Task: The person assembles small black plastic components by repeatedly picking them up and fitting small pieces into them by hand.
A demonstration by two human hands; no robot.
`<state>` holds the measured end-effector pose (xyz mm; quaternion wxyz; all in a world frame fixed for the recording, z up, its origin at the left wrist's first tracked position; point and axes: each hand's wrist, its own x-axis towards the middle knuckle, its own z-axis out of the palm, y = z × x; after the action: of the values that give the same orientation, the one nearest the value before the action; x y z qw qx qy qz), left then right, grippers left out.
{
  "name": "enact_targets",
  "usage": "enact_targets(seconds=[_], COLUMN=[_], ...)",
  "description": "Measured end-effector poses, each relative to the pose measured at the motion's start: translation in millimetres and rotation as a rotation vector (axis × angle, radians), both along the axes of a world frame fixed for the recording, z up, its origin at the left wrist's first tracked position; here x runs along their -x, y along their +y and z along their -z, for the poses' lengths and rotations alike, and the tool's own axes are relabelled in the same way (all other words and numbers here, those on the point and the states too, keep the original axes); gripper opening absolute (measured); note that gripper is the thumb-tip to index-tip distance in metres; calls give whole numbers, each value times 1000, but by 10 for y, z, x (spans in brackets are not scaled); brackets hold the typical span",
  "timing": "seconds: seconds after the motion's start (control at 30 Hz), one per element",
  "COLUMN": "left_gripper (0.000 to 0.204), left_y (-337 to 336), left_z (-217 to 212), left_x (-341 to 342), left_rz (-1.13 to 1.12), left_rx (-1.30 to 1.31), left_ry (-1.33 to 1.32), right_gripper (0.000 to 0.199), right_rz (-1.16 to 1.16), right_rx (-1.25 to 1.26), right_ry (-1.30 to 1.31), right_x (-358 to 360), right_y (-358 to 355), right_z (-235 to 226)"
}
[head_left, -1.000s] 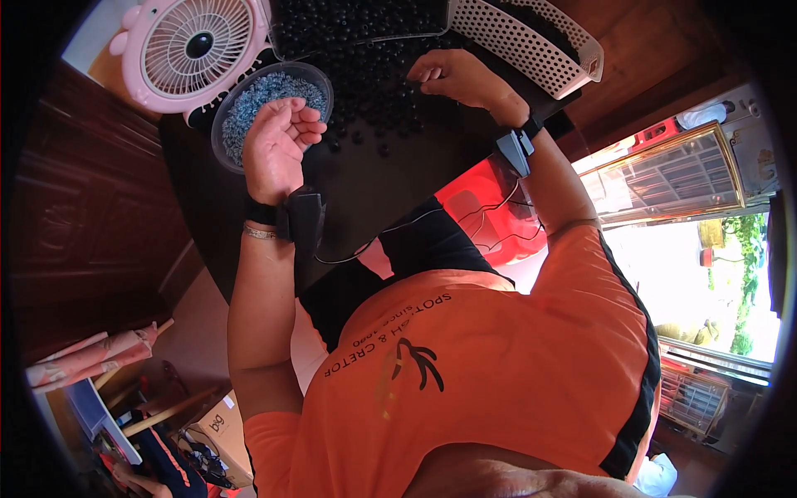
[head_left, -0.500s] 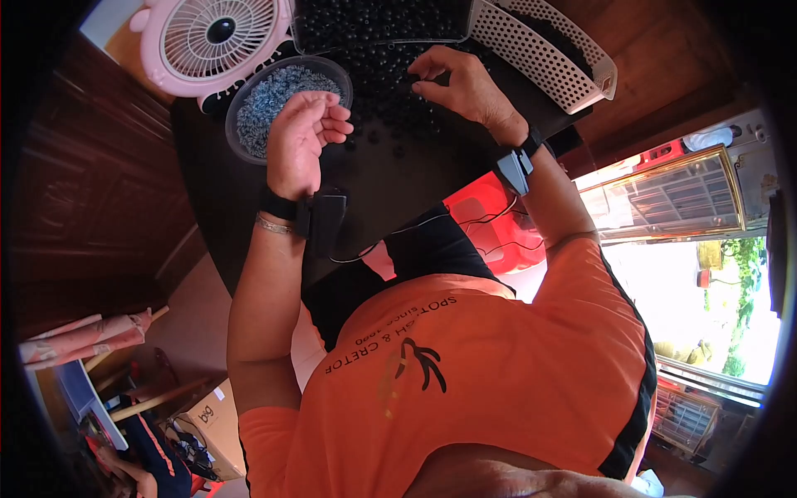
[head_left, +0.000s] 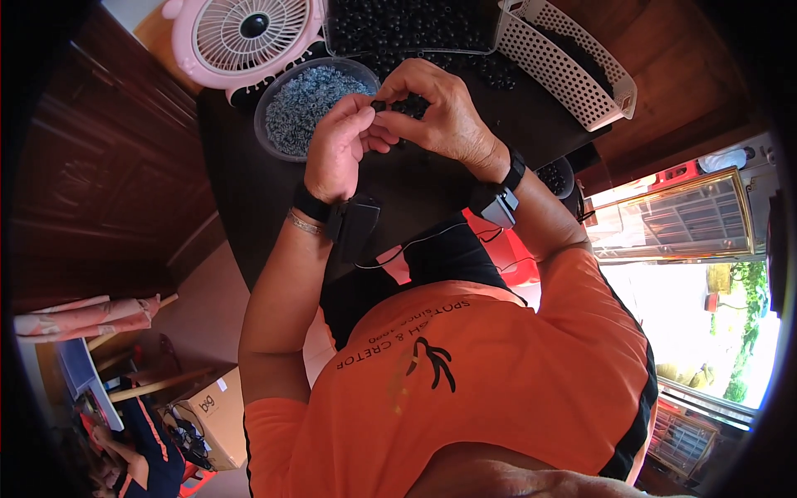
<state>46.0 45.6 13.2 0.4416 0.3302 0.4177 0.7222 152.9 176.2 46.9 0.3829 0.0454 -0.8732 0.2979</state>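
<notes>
Black and glossy, one small round bead sat right at the fingertips of the left hand, thumb and forefinger pinched on it! The right hand came in just beside, its thumb and forefinger curved apart around more dark beads; whether it gripped any, I couldn't tell. Dark lettering ran across the orange fabric shirt, more print on the brown cardboard box. The count on the dark, smooth counter: one round pink fan, one round clear plastic bowl of blue pieces, one white perforated basket.
</notes>
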Motion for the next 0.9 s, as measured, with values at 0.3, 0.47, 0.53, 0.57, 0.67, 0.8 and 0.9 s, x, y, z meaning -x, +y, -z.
enact_targets(seconds=[0.3, 0.47, 0.53, 0.57, 0.67, 0.8, 0.9], left_gripper=[22, 24, 21, 21, 15, 15, 15], left_y=[-18, -8, -6, -3, -6, -62, -147], left_z=[8, 56, 64, 61, 30, 27, 22], left_x=[69, 74, 70, 64, 61, 333, 560], left_rz=[12, 22, -8, -9, -85, -212, -278], left_rx=[-29, -59, -47, -46, -68, -128, -164], left_ry=[28, 5, -24, -24, -74, -106, -67], right_gripper=[26, 25, 25, 25, 23, 20, 15], right_rz=[-46, 133, 163, 171, 152, 140, 156], right_rx=[-71, -315, -392, -411, -390, -369, -367], right_ry=[71, 148, 155, 141, 107, 62, -66], right_x=[28, 52, 68, 76, 89, 189, 319], right_y=[-10, -14, -32, -50, -60, 104, 224], right_z=[3, 29, 30, 27, -37, -121, -139])
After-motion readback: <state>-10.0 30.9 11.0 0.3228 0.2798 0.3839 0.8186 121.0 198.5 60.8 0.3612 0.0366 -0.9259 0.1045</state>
